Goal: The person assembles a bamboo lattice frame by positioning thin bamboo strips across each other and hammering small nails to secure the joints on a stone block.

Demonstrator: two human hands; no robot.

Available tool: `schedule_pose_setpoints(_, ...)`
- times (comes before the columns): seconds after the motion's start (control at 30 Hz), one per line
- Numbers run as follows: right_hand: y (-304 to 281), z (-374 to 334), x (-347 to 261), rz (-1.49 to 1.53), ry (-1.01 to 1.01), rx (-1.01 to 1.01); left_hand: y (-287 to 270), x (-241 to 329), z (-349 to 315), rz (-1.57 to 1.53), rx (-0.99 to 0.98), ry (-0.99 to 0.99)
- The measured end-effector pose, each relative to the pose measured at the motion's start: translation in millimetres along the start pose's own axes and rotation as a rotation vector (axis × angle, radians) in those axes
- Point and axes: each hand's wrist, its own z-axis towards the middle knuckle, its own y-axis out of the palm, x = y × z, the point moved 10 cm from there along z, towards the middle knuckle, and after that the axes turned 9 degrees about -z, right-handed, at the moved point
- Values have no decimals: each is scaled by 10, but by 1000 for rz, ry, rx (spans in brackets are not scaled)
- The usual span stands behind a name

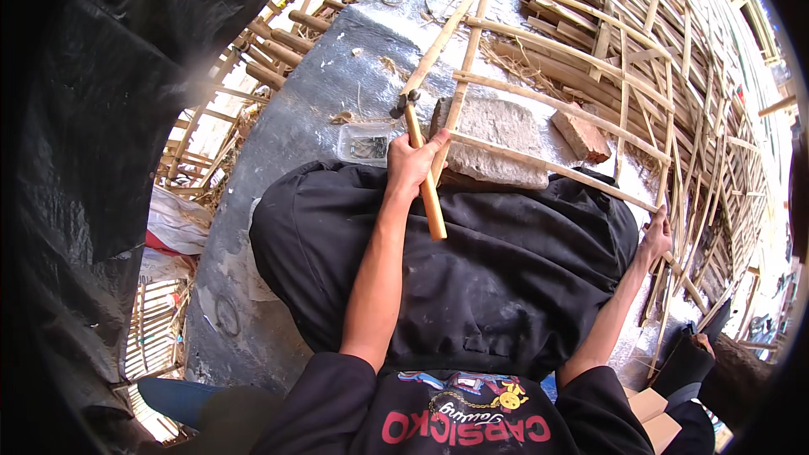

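Observation:
Across my lap and the ground ahead lies a bamboo lattice frame (522, 91), made of long strips joined by several crosspieces. My left hand (410, 164) is closed around the wooden handle of a hammer (433, 212), its small dark head pointing away from me. The same hand's thumb presses at the frame's left strip, beside the near crosspiece. At the frame's near right corner, my right hand (656, 236) grips the bamboo with bent fingers. Under the crosspieces sits a rough grey stone block (497, 118), just beyond my knees.
A reddish brick (581, 133) lies right of the block. Left of my left hand stands a clear plastic tub (343, 147) with small contents I cannot make out. Piled bamboo strips (708, 118) fill the right side. Black sheeting (93, 118) hangs at left.

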Motion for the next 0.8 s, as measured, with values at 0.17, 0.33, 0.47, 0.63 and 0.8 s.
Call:
schedule_pose_setpoints(0.17,-27,102,113,50,-1,12,63,39,-44,1,-32,-41)
schedule_pose_setpoints(0.33,12,94,97,99,-23,-5,19,60,-52,18,-3,-13)
schedule_pose_setpoints(0.47,24,51,47,73,-17,7,2,23,16,4,-37,-13)
schedule_pose_setpoints(0.63,5,48,31,33,-16,38,19,39,19,-10,-55,-17)
schedule_pose_setpoints(0.8,-19,-38,-107,-55,-44,51,11,13,30,-12,-79,-42)
